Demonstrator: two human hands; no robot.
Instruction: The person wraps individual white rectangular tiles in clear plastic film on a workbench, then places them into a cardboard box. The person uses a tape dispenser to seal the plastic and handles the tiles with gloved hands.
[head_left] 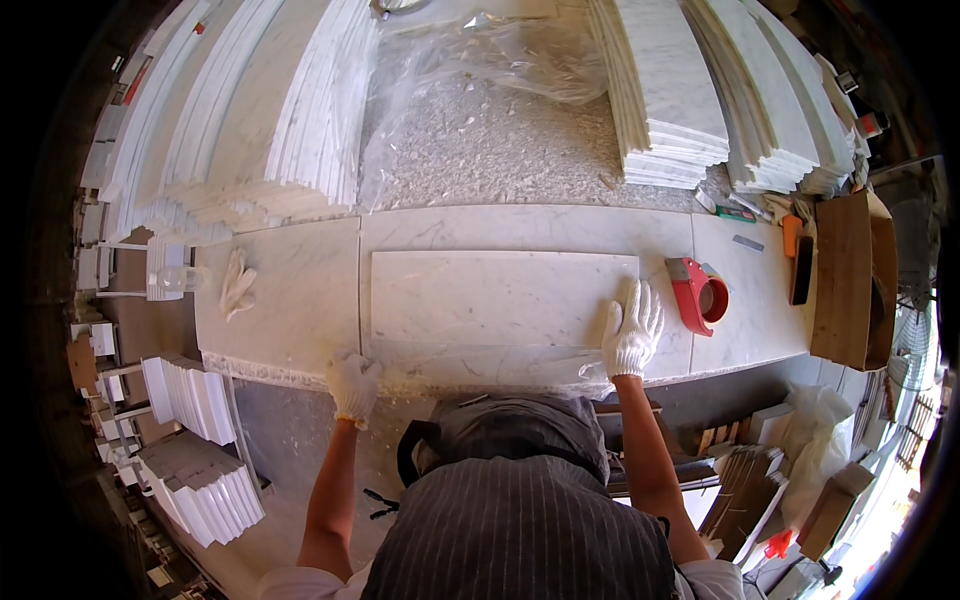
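Note:
A long white marble slab [500, 295] lies flat on the marble worktop [290, 290], with clear plastic film along its near edge. My right hand [632, 330], in a white knit glove, rests flat with fingers spread on the slab's right end. My left hand [354, 385], also gloved, is curled at the worktop's front edge by the slab's near left corner, gripping the edge of the film or slab; which one is unclear.
A red tape dispenser [697, 293] sits just right of the slab. A spare pair of white gloves [236, 283] lies at left. Stacks of marble tiles [665, 90] and crumpled plastic sheet [480, 70] fill the back. A cardboard box [850, 280] stands right; more tile stacks [195, 400] lower left.

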